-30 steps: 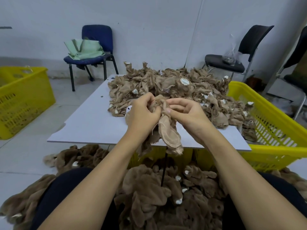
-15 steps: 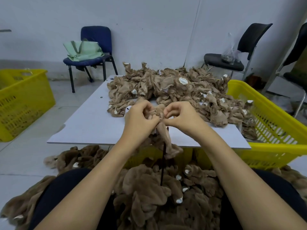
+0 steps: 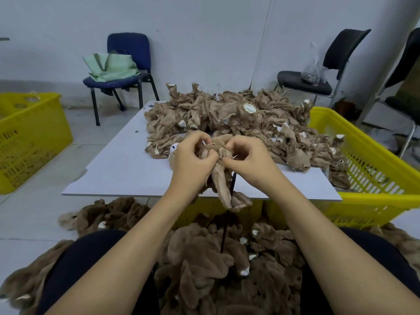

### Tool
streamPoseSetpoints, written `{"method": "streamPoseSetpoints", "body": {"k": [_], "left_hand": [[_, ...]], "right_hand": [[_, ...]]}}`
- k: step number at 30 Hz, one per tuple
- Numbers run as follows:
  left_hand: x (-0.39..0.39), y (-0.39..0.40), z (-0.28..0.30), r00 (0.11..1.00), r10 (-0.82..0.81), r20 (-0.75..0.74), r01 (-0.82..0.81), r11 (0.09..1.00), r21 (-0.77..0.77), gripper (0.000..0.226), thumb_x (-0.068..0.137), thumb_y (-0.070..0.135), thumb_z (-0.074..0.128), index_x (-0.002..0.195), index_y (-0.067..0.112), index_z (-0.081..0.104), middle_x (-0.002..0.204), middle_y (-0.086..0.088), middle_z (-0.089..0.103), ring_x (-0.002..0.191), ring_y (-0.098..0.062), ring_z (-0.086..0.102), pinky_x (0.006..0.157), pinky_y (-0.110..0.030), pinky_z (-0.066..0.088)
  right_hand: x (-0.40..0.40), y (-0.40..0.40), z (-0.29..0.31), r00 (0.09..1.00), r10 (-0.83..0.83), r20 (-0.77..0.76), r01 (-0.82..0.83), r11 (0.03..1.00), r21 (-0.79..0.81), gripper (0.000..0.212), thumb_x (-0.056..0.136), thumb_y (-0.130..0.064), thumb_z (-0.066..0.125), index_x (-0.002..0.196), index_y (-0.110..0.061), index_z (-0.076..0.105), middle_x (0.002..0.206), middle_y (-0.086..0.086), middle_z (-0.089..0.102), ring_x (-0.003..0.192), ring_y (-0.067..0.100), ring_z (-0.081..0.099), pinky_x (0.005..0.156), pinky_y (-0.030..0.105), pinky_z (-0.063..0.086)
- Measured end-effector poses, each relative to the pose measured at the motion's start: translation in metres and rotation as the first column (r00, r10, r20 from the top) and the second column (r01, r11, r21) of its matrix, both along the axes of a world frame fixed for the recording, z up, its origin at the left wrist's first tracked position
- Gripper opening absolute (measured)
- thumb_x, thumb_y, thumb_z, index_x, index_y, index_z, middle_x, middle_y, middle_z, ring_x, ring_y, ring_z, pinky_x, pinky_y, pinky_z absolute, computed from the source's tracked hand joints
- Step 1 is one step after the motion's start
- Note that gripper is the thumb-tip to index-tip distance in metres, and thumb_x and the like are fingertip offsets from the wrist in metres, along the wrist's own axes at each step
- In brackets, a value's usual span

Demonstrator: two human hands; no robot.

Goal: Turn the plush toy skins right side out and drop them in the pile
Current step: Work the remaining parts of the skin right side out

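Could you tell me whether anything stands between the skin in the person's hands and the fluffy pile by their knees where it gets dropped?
Nothing visible blocks it. The skin hangs over the table edge, directly above the pile; only a thin black rod stands there.

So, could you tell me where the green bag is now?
The green bag lies on the blue chair at the far left wall, behind the table.

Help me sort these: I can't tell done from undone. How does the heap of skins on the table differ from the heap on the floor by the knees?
The table heap shows flat woven backing; the floor heap shows fluffy fur. The table heap looks paler and crumpled, the floor heap darker and plumper. Both are brown with small white patches.
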State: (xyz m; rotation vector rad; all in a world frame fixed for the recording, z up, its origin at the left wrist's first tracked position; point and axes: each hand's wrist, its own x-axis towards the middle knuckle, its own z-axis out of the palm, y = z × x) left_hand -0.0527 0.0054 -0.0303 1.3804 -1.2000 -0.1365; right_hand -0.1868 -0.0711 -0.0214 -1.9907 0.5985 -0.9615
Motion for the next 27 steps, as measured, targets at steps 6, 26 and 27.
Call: {"method": "streamPoseSetpoints", "body": {"k": [6, 26, 27], "left_hand": [[-0.010, 0.005, -0.001, 0.998, 0.019, -0.059, -0.022, 0.998, -0.056, 0.014, 0.080, -0.007, 0.062, 0.082, 0.006, 0.058, 0.072, -0.011, 0.050, 0.059, -0.008, 0.038, 0.056, -0.020, 0.033], [0.023, 0.006, -0.003, 0.793, -0.445, -0.417, 0.520, 0.850, 0.081, 0.032, 0.093, 0.005, 0.068, 0.125, 0.007, 0.068, 0.109, -0.011, 0.075, 0.093, -0.019, 0.072, 0.077, -0.025, 0.057], [0.021, 0.006, -0.004, 0.808, -0.446, -0.386, 0.519, 0.849, 0.104, 0.039, 0.091, 0.002, 0.069, 0.129, 0.004, 0.064, 0.111, -0.014, 0.074, 0.094, -0.020, 0.072, 0.081, -0.027, 0.057]], "right_hand": [[0.002, 0.003, -0.006, 0.994, -0.062, 0.090, 0.071, 0.992, -0.102, 0.023, 0.080, 0.005, 0.067, 0.067, -0.011, 0.057, 0.068, -0.002, 0.056, 0.064, 0.011, 0.054, 0.055, 0.024, 0.043], [-0.001, -0.003, 0.010, 0.915, -0.228, 0.332, 0.202, 0.973, 0.112, 0.020, 0.081, 0.022, 0.053, 0.071, 0.007, 0.061, 0.064, 0.010, 0.056, 0.060, 0.009, 0.050, 0.061, 0.018, 0.041], [-0.001, -0.003, 0.009, 0.913, -0.237, 0.334, 0.211, 0.971, 0.112, 0.017, 0.082, 0.021, 0.053, 0.071, 0.010, 0.060, 0.064, 0.012, 0.055, 0.061, 0.011, 0.050, 0.061, 0.019, 0.041]]}}
